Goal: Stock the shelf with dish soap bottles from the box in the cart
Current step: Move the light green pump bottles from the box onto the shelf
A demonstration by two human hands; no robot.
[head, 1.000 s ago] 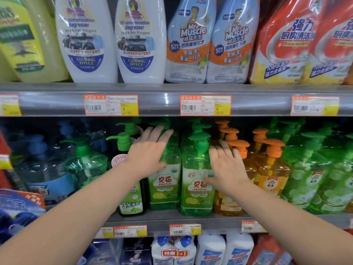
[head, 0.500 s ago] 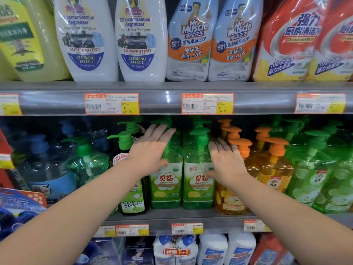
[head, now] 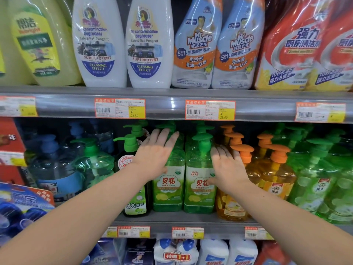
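Observation:
Two green dish soap bottles with green pump tops stand side by side on the middle shelf (head: 191,219), the left bottle (head: 168,188) touching the right bottle (head: 199,190). My left hand (head: 156,153) lies flat on the upper left of the left bottle, fingers spread. My right hand (head: 227,167) rests flat against the right side of the right bottle, thumb on its label. Neither hand closes around a bottle. The box and the cart are out of view.
A dark bottle with a green pump (head: 133,190) stands just left of the pair, and orange pump bottles (head: 275,180) just right. The upper shelf edge (head: 168,109) hangs close above the pumps. Blue bottles (head: 55,169) fill the left, green ones (head: 315,188) the far right.
The right green bottle has slid back level with the left one. Both hands stay pressed on the pair, almost unmoved.

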